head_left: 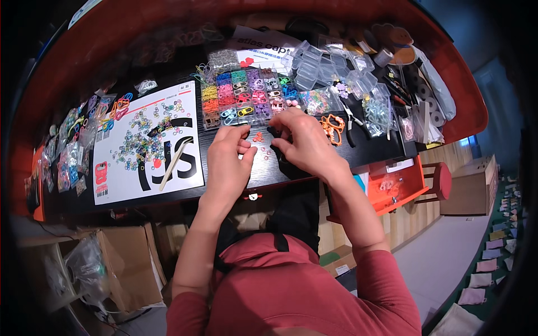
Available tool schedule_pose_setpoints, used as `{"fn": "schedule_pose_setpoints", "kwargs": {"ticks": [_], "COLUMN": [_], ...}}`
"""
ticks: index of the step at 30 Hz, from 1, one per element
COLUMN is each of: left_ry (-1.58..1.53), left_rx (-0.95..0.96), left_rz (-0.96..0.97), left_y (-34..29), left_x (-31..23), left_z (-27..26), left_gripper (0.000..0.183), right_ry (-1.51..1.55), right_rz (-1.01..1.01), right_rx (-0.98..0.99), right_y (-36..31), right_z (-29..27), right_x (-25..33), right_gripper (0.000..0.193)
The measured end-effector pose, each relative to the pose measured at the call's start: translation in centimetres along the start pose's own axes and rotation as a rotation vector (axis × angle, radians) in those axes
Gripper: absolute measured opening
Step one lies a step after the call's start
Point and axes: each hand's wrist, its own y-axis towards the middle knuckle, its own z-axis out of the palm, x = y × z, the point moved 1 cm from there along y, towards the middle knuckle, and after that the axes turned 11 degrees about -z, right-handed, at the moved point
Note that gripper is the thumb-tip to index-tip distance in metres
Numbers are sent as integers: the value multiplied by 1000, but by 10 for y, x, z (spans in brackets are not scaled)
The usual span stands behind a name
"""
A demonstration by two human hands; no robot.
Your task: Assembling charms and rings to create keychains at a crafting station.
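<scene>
My left hand (231,154) hovers over the front of the black table, fingers loosely curled, thumb apart from the index finger. My right hand (305,141) is opposite it, also curled, with a gap between thumb and index finger. Something black covers the index fingertip of each hand, perhaps finger covers. No held object shows in either hand, though the right palm is hidden. On the tabletop between them lie a small cluster of orange-red pieces (258,137) and a few small rings (266,153). Just beyond stands a compartment box (241,95) of colourful clips, sorted by colour.
Left, many small coloured rings (140,140) and cream tweezers (175,163) lie on a white printed sheet (112,187). Right are orange clips (333,129), pliers (351,124), bagged beads and clear cases (316,67). An orange drawer (400,187) stands open below the table's right side.
</scene>
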Motion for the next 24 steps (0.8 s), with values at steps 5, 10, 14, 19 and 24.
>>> {"fn": "schedule_pose_setpoints", "kwargs": {"ticks": [5,10,14,19,24], "left_ry": [60,60,-44,-680,-1177], "left_rx": [32,71,47,355,753], "left_rz": [-41,-64,-100,-500,-922], "left_y": [-4,-14,-30,-74,-93], "left_x": [2,-5,-8,-7,22], "left_z": [-8,-14,-21,-27,1], "left_gripper": [40,39,29,26,45], "right_ry": [-66,69,88,-261,-324], "right_rz": [80,36,-41,-64,-89], "right_rx": [149,145,55,-78,-3], "right_y": [1,11,7,-5,-3], "right_z": [-2,9,8,-5,12], "right_x": [11,5,8,4,19], "right_gripper": [53,29,18,17,23]}}
